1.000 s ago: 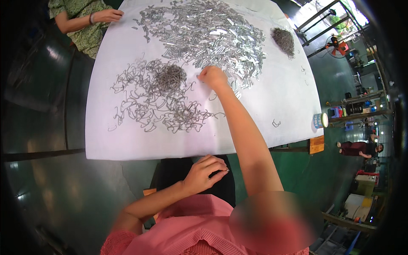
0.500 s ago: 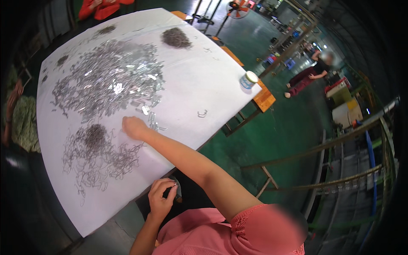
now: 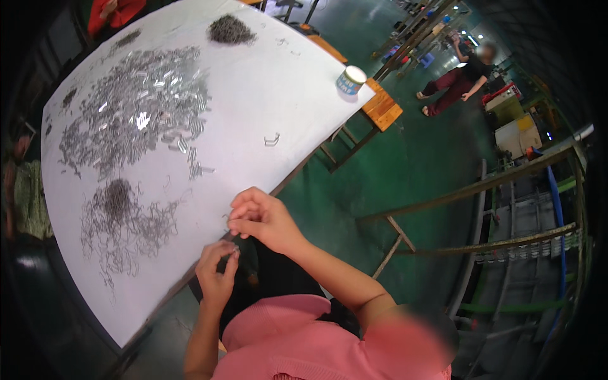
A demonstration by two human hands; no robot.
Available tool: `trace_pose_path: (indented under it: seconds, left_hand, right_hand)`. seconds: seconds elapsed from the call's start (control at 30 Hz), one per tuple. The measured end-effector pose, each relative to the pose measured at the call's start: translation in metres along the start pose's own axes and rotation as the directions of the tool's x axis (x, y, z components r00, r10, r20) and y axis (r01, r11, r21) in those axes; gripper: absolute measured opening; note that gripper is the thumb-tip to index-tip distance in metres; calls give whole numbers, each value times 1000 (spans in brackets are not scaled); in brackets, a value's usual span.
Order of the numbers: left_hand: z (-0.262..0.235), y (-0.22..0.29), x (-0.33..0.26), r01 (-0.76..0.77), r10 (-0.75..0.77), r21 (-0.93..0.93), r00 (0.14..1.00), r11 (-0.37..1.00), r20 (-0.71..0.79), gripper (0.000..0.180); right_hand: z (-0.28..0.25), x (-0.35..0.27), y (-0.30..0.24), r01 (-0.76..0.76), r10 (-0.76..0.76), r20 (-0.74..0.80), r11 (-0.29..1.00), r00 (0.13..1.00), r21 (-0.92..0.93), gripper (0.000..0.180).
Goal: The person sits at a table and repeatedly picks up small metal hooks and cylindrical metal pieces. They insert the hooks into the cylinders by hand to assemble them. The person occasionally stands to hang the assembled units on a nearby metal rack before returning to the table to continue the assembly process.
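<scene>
My left hand (image 3: 215,271) is at the table's near edge, thumb and forefinger pinched on a small shiny metal piece, mostly hidden by the fingertips. Just above it, my right hand (image 3: 265,220) is closed in a pinch on a thin bent wire, whose end pokes out by the fingertips. The hands are close but apart. On the white tabletop (image 3: 247,82) lies a loose heap of thin dark bent wires (image 3: 117,199), left of my hands. Farther off spreads a wide pile of flat silvery metal pieces (image 3: 139,107).
A small pile of dark wires (image 3: 230,30) lies at the far side. A tub with a white lid (image 3: 351,80) stands at the right corner, near a wooden stool (image 3: 382,107). A few bent metal pieces (image 3: 272,139) lie apart. Another person (image 3: 465,76) stands beyond; a red sleeve (image 3: 126,11) shows at far left.
My right hand has drawn back from the edge of the metal pile to beside my left hand, with a bent wire now in its fingers. The whole view has shifted slightly.
</scene>
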State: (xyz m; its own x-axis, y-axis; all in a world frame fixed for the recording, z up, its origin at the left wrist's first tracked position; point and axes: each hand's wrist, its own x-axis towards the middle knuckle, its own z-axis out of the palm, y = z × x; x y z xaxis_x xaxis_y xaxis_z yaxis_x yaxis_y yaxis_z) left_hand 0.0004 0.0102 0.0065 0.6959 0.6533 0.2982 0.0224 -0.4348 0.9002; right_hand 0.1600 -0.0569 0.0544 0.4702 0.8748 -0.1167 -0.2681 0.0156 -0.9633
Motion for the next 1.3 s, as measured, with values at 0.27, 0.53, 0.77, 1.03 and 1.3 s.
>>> trace_pose_path:
  seconds: [0.27, 0.53, 0.77, 1.03, 1.3]
  left_hand:
    - [6, 13, 10, -29, 30, 30, 1000, 999, -11, 14]
    - [11, 15, 11, -6, 6, -1, 999, 1000, -44, 13]
    - [14, 12, 13, -124, 123, 79, 992, 989, 15, 15]
    - [-13, -59, 92, -18, 75, 460, 992, 888, -106, 15]
    - [-9, -106, 167, 290, -284, 673, 951, 680, -122, 19]
  right_hand:
    - [-6, -47, -2, -4, 22, -133, 990, 991, 138, 31]
    - [-2, -49, 5, -38, 61, -218, 993, 974, 110, 27]
    - [0, -44, 20, 137, -109, -279, 987, 954, 83, 23]
    - [4, -57, 26, 352, -370, -273, 929, 888, -115, 25]
    - [2, -58, 34, 332, -362, -263, 931, 894, -154, 22]
